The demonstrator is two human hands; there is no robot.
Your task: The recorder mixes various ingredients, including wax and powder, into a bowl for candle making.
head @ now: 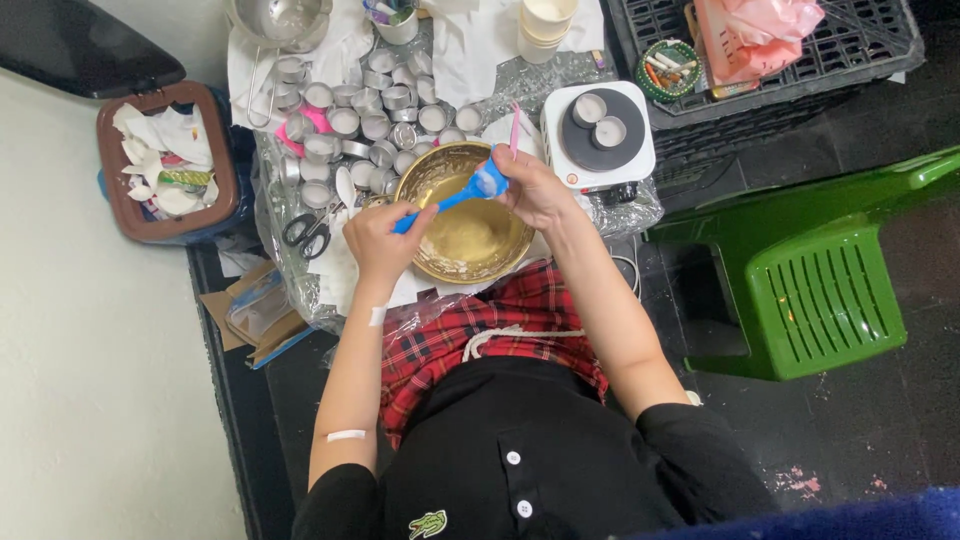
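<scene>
My left hand (380, 240) grips the handle of a blue spoon (462, 193) that reaches up over a brass bowl (428, 178). My right hand (533, 187) is at the spoon's bowl end, fingers closed on a thin pink stick (515, 128) that points away from me. Both hands hover above the brass bowl, whose inside looks pale and waxy. The bowl rests on a small table covered in crinkled plastic, just above my lap in red plaid cloth.
Several small metal cups (375, 110) crowd the table behind the bowl. Scissors (305, 233) lie at the left. A white hot plate (600, 135) holds two cups. A brown bin (165, 160) of paper scraps stands left; a green plastic stool (810, 290) stands right.
</scene>
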